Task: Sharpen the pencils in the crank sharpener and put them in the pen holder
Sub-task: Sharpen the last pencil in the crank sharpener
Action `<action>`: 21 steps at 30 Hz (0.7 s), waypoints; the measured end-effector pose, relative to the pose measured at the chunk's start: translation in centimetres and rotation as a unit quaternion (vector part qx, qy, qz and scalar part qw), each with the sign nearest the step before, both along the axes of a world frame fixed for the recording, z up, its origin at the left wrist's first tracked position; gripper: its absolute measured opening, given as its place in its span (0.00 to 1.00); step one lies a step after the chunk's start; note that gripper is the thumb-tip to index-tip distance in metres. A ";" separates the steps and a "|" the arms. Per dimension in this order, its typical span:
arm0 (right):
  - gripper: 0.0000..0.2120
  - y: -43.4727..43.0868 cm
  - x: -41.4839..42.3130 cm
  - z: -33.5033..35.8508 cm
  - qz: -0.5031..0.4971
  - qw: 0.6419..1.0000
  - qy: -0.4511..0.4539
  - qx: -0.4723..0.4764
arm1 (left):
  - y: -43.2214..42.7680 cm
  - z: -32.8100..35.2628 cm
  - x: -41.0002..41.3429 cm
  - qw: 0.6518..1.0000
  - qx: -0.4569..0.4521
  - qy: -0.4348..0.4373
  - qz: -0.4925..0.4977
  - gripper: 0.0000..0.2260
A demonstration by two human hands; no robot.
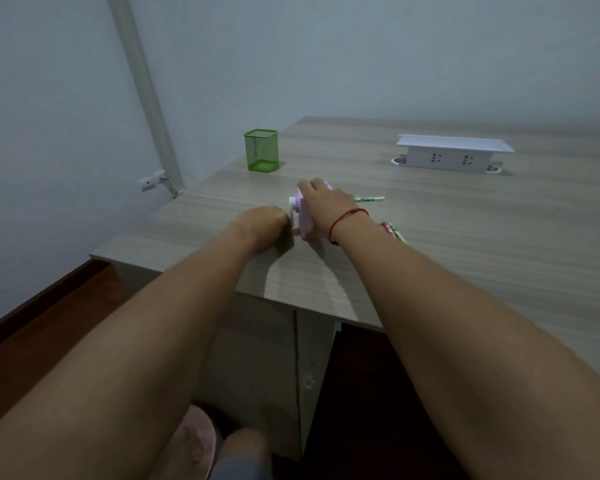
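A pink crank sharpener (303, 216) stands on the wooden desk (465, 237), with a green patterned pencil (369, 199) sticking out of its right side. My right hand (326, 206) lies over the sharpener's top and grips its body. My left hand (265, 225) is curled at the white crank on the sharpener's left end; the fingers hide the handle. More pencils (394, 232) lie on the desk behind my right wrist, partly hidden. The green mesh pen holder (261, 150) stands upright at the desk's far left and looks empty.
A white socket box (451, 154) sits at the back of the desk, right of centre. The desk's left edge runs close to the wall, where a small white device (151, 181) with a cable hangs. Below the front edge is a cabinet (257, 358).
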State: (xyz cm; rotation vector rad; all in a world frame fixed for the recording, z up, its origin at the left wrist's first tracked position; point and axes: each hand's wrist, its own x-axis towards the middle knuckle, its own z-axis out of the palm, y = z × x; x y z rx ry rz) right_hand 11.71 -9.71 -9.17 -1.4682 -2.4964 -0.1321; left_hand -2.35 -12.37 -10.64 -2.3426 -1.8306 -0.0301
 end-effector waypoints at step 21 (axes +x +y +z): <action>0.33 -0.1 -0.5 1.1 -0.009 1.000 -0.015 -0.024 | -1.0 2.4 -2.4 0.960 0.213 0.012 -0.181 0.02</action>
